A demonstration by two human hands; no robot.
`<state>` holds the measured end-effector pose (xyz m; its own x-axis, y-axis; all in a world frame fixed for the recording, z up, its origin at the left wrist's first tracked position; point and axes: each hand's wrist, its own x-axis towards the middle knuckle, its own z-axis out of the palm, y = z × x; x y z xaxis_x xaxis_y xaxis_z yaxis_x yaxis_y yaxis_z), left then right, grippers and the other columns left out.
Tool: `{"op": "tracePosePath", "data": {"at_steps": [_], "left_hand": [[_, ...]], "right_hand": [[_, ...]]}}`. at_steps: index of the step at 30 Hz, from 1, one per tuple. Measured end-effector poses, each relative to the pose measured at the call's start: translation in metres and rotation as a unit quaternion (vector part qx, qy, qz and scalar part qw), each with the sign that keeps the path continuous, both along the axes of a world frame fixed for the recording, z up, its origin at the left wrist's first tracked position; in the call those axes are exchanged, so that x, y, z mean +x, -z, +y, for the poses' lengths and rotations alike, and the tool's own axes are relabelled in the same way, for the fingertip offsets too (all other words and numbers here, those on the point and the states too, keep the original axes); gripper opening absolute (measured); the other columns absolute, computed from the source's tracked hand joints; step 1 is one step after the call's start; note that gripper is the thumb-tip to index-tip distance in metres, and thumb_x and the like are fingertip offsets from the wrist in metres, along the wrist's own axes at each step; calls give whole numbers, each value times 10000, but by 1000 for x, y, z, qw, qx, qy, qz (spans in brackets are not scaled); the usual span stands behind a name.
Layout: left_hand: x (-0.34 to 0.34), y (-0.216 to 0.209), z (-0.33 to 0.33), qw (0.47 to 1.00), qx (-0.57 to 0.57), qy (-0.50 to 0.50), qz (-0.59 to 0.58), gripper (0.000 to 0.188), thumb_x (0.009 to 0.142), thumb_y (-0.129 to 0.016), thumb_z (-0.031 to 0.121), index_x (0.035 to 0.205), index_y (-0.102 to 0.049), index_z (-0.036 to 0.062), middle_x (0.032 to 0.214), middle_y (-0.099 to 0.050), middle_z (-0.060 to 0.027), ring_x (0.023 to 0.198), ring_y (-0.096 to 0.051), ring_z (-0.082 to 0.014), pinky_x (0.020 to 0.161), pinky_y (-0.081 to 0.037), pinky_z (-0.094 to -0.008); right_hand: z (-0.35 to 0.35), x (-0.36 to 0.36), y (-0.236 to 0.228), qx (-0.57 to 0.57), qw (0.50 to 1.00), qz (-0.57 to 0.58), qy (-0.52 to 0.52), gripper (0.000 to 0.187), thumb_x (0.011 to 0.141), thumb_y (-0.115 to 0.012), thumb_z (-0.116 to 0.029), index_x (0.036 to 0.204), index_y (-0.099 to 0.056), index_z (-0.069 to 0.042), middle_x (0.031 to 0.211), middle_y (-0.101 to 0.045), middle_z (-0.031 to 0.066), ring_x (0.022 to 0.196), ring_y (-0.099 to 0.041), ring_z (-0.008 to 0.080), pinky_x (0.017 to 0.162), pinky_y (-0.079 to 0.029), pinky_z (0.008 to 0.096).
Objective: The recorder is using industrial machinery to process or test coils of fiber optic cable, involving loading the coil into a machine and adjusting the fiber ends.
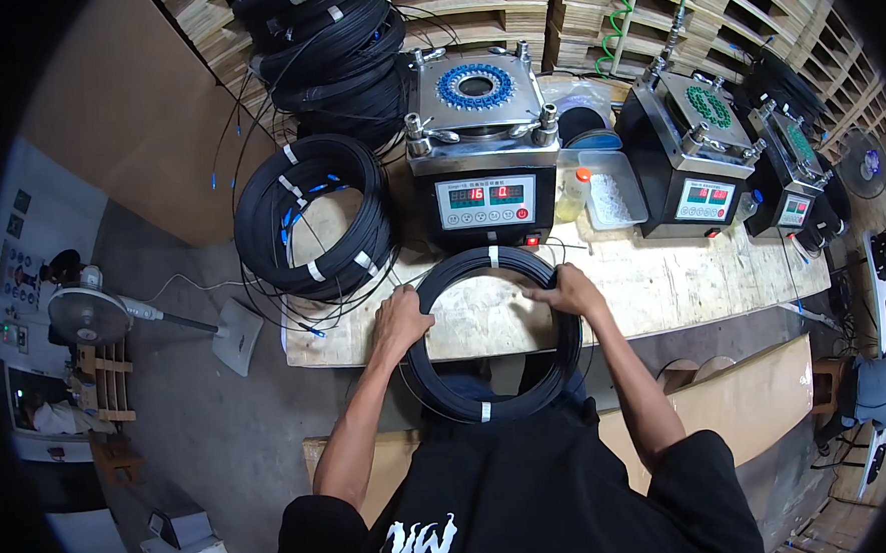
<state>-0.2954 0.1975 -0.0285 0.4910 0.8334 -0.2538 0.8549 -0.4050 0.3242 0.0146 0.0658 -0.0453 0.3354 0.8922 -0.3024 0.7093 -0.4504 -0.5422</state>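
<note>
Between my two hands is a coil of black cable (492, 258), tied with white bands, tilted over the table's front edge against my body. My left hand (402, 322) grips the coil's left side, its thumb toward the ring's middle. On the opposite side, my right hand (572, 295) is closed round the coil, with the thumb pointing inward over the opening. The fingers under the coil are partly hidden. Just beyond it stands a black and steel polishing machine (485, 154) with a lit red display and a ring of blue connectors on top.
More cable coils (312, 228) with blue-tipped ends lie to the left, before a tall coil stack (337, 72). A clear plastic tub (614, 189) and two similar machines (692, 148) stand to the right on the wooden table (664, 285). A fan (89, 315) stands at the far left.
</note>
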Motion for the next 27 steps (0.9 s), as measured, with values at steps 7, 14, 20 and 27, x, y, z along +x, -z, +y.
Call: {"op": "tracePosePath", "data": {"at_steps": [7,14,20,27], "left_hand": [[-16,-15,-32,997,19,-23,-77,511,722,-763,215,1083,-597,-105,1120,-639,-304,1015,-652,-445,868,-536,-487],[-55,-2,-34,955,-157,-116,-225,615,743,-800,257,1180,-500,-55,1082,-671,-240,1034,-668,-323,880,-516,-408],[-57,-4,-28,854,-351,-165,-347,689,975,-523,616,1267,-542,-8,1269,-594,-125,1164,-550,-201,937,-461,-324],[-87,11,-17,782,-403,-234,-413,582,1027,-422,587,1238,-586,70,1025,-625,-17,866,-621,-102,753,-513,-272]], "right_hand": [[-37,-7,-19,102,979,153,88,616,639,-793,-187,1141,-616,123,1004,-676,276,931,-681,334,843,-533,372],[-42,-14,-45,125,929,329,112,523,938,-654,-331,1216,-594,108,940,-688,143,807,-681,184,745,-545,295],[-40,-17,-20,201,876,407,164,352,1057,-494,-272,1144,-652,31,801,-668,80,582,-645,137,510,-559,288],[-31,-52,-55,172,930,273,176,511,969,-625,-441,1090,-711,49,780,-693,99,656,-653,142,615,-531,302]]}}
